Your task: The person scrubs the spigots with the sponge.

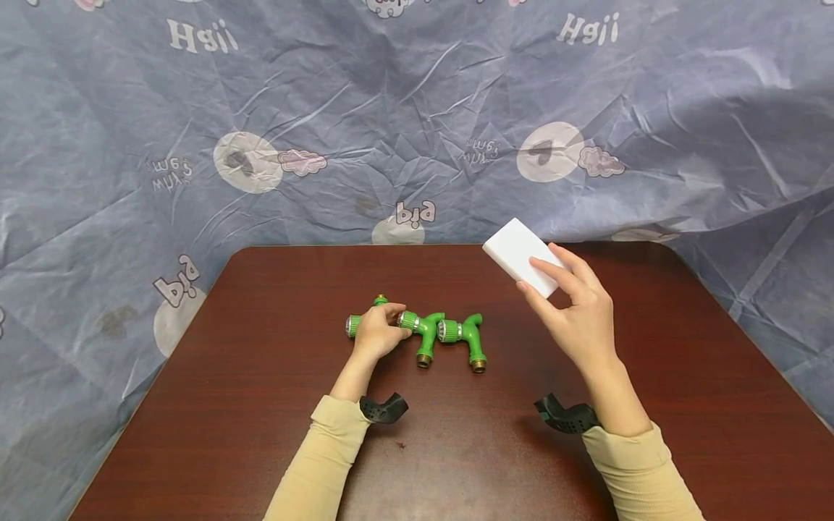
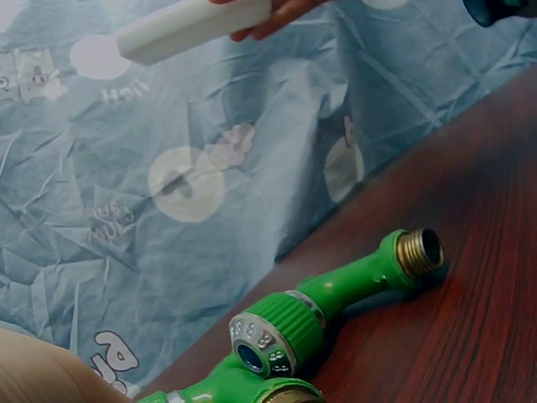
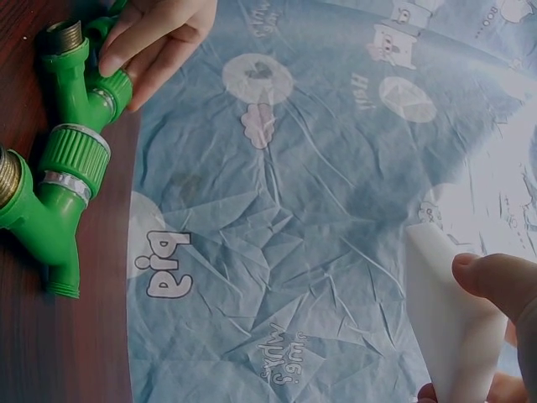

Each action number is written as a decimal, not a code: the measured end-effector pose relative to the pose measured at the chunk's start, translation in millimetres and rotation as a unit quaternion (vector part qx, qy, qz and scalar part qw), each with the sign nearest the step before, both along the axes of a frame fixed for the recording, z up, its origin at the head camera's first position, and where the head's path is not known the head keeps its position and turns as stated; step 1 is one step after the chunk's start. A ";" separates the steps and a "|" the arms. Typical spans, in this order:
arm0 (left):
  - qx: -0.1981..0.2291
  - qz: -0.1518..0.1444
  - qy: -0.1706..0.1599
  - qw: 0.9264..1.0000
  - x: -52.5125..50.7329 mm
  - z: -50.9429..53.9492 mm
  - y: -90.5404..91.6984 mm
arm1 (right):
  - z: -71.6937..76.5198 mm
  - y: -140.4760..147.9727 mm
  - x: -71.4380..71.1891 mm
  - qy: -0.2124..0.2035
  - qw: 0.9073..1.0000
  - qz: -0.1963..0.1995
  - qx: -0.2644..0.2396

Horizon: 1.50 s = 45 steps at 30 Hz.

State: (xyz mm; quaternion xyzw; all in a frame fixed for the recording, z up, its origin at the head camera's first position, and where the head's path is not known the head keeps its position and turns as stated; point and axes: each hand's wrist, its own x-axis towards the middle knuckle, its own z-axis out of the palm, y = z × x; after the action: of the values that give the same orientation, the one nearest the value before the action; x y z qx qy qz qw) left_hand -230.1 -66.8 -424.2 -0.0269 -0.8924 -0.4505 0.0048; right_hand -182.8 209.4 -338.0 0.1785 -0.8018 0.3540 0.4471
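My right hand (image 1: 582, 316) holds a white rectangular block (image 1: 521, 253) up above the table, gripped at one end between thumb and fingers. In the right wrist view the block (image 3: 453, 319) looks smooth and flat-sided. My left hand (image 1: 379, 331) is low at the table, its thumb and fingers about the ribbed knob of the middle green faucet (image 1: 426, 334). To its right lies another green faucet (image 1: 474, 344), its knob close to the middle one. A third green faucet (image 1: 352, 325) is partly hidden behind my left hand. Brass threaded ends (image 2: 421, 252) show on the faucets.
The dark red-brown wooden table (image 1: 260, 405) has rounded far corners. Behind it hangs a wrinkled blue-grey printed cloth (image 1: 404, 108). Black straps (image 1: 384, 409) sit at both wrists, below cream sleeves (image 1: 319, 463).
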 end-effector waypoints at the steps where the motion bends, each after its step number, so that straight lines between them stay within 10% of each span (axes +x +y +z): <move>1: -0.014 -0.002 0.006 1.000 -0.1 -0.8 0.4 | -0.1 0.4 0.1 -0.003 1.000 -0.001 0.003; 14: -0.053 -0.043 0.028 0.997 -1.2 -5.6 -3.4 | -2.4 2.2 -0.2 -0.017 1.000 -0.004 0.021; 26: 0.090 -0.065 0.072 0.991 -2.7 0.7 -11.1 | 0.2 -4.0 0.5 -0.016 1.000 0.009 0.010; 38: 0.281 -0.045 0.111 0.952 5.3 26.1 1.8 | -6.6 -15.2 1.4 -0.039 0.998 0.048 0.018; 45: 0.314 -0.072 0.139 0.937 32.8 60.4 16.9 | -12.2 -26.5 3.8 -0.046 0.994 0.086 0.043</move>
State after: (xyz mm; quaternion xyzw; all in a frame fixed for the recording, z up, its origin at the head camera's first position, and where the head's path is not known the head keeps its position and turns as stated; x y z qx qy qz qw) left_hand -197.3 -49.9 -363.8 -0.1505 -0.6920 -0.6983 0.1045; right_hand -179.1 182.9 -350.3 0.2495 -0.8175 0.3643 0.3698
